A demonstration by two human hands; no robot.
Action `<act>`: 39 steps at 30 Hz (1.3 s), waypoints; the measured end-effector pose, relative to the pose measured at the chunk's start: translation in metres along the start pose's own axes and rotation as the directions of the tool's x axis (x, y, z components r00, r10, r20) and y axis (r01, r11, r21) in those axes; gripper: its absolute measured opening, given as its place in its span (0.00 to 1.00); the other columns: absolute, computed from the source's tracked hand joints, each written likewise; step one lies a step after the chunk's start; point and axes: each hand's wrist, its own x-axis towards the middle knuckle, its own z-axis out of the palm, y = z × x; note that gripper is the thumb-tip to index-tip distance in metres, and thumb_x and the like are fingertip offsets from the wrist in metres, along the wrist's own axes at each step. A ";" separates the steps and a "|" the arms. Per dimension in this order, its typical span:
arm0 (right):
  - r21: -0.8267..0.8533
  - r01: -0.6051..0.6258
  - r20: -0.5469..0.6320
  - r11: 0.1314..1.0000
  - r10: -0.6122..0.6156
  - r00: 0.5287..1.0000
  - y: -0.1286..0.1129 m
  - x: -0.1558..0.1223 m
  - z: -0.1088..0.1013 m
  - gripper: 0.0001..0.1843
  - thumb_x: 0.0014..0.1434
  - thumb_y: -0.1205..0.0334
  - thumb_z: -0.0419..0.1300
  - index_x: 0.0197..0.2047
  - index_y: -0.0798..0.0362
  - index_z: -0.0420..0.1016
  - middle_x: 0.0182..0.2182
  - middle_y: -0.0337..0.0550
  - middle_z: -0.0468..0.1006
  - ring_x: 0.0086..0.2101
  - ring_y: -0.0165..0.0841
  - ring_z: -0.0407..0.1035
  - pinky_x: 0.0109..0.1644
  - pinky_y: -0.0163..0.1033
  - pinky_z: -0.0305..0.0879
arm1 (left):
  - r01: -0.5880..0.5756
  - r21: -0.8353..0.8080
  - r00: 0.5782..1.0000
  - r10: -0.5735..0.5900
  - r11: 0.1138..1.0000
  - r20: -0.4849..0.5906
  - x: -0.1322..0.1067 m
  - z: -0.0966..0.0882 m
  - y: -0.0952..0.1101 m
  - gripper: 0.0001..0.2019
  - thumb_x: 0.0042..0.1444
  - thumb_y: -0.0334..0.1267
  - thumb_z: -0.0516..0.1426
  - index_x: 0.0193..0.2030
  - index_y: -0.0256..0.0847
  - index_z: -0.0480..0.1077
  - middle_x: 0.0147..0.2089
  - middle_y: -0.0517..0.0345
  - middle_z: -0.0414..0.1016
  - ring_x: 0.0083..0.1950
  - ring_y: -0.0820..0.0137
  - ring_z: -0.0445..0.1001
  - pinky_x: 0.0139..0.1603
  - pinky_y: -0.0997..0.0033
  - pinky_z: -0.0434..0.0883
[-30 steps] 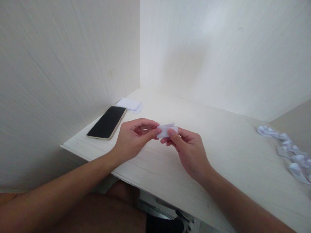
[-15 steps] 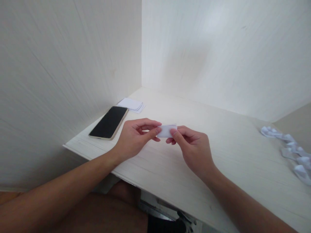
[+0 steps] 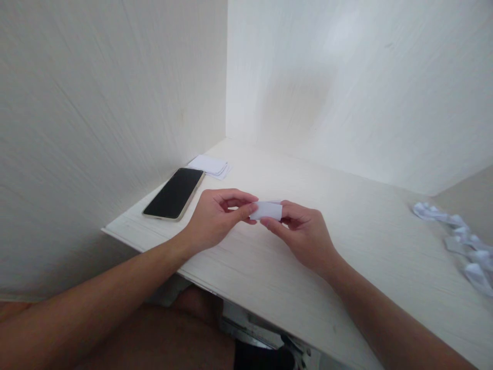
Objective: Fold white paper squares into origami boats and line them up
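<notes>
A small folded piece of white paper is held between my two hands above the desk. My left hand pinches its left end between thumb and fingers. At the right end, my right hand grips it, with the thumb along the lower edge and the fingers behind. A thin second layer shows along the paper's top edge, so it looks folded over. The fingertips behind the paper are hidden.
Left of my hands, a phone with a dark screen lies on the white desk. Behind it sits a small stack of white paper sheets. Several folded white paper pieces lie along the right side. White panels rise at the left and back.
My right thumb has slid from the paper's front face down to its lower edge, and more of the face shows. My left hand keeps its pinch.
</notes>
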 end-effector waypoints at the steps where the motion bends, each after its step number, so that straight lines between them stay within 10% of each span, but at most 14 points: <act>1: -0.008 -0.008 0.002 1.000 0.008 1.000 0.000 0.000 0.000 0.08 0.60 0.61 0.68 0.29 0.53 0.81 0.26 0.39 0.77 0.28 0.30 0.66 0.32 0.39 0.59 | 0.010 -0.008 1.000 -0.010 1.000 0.000 0.000 0.000 0.000 0.05 0.52 0.32 0.70 0.36 0.35 0.83 0.33 0.57 0.85 0.31 0.71 0.84 0.35 0.76 0.85; 8: 0.192 -0.142 -0.027 0.971 0.150 0.988 0.003 0.000 0.002 0.14 0.58 0.57 0.69 0.25 0.53 0.75 0.25 0.40 0.78 0.28 0.30 0.70 0.33 0.38 0.63 | 0.027 -0.015 1.000 -0.028 1.000 -0.004 0.002 -0.001 -0.002 0.06 0.51 0.32 0.71 0.36 0.34 0.83 0.32 0.57 0.85 0.33 0.69 0.84 0.36 0.71 0.86; 13: 0.435 -0.192 -0.081 0.880 0.250 0.965 0.000 0.000 0.007 0.19 0.52 0.57 0.74 0.39 0.50 0.69 0.25 0.33 0.79 0.28 0.33 0.77 0.34 0.38 0.69 | 0.025 -0.011 1.000 -0.025 1.000 0.000 0.001 -0.001 -0.002 0.06 0.51 0.31 0.71 0.36 0.34 0.83 0.32 0.56 0.85 0.33 0.69 0.84 0.36 0.71 0.86; 22: 0.292 -0.220 -0.126 0.931 0.265 0.956 -0.002 -0.002 0.011 0.15 0.53 0.57 0.73 0.41 0.53 0.79 0.21 0.33 0.75 0.23 0.26 0.66 0.28 0.36 0.59 | 0.013 0.032 0.998 -0.015 0.999 0.057 0.001 -0.002 -0.004 0.05 0.52 0.32 0.70 0.37 0.36 0.83 0.33 0.59 0.84 0.33 0.72 0.83 0.37 0.72 0.86; 39: 0.315 -0.264 -0.083 0.911 0.304 0.949 0.000 -0.001 0.006 0.11 0.52 0.55 0.74 0.36 0.52 0.83 0.27 0.42 0.84 0.27 0.32 0.74 0.31 0.38 0.67 | 0.060 0.104 0.994 -0.069 0.993 0.087 0.002 -0.003 0.001 0.05 0.52 0.32 0.70 0.37 0.36 0.83 0.33 0.58 0.85 0.31 0.71 0.84 0.35 0.74 0.85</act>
